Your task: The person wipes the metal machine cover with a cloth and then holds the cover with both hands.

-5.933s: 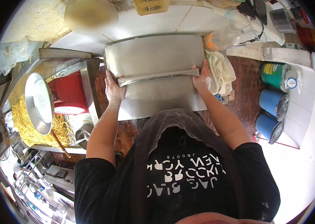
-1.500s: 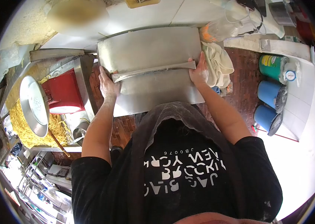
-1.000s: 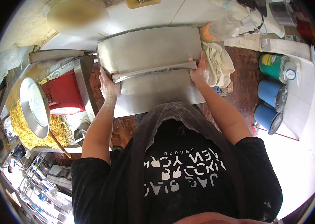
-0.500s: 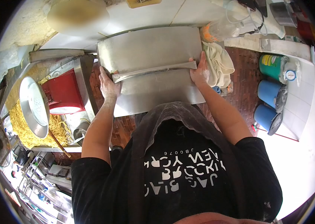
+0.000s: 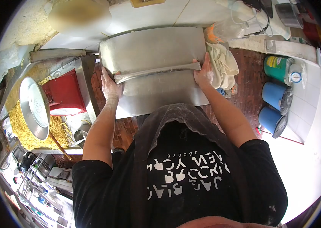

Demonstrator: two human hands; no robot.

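A wide stainless steel panel (image 5: 153, 47), crossed by a raised lip (image 5: 158, 73), is in front of my body. My left hand (image 5: 111, 86), dusted with white powder, grips the panel's left edge at one end of the lip, its thumb over the top. At the other end my right hand (image 5: 204, 73) holds the right edge, thumb on the metal and fingers along the outside. The undersides of both grips are hidden. A cream cloth (image 5: 222, 65) hangs just right of my right hand.
On the left, a metal bowl (image 5: 24, 110) and a red container (image 5: 65, 91) are among piles of yellow noodles (image 5: 22, 131). A green drum (image 5: 276, 68) and blue barrels (image 5: 272, 95) stand on the right. A clear plastic bag (image 5: 225, 31) lies at the back.
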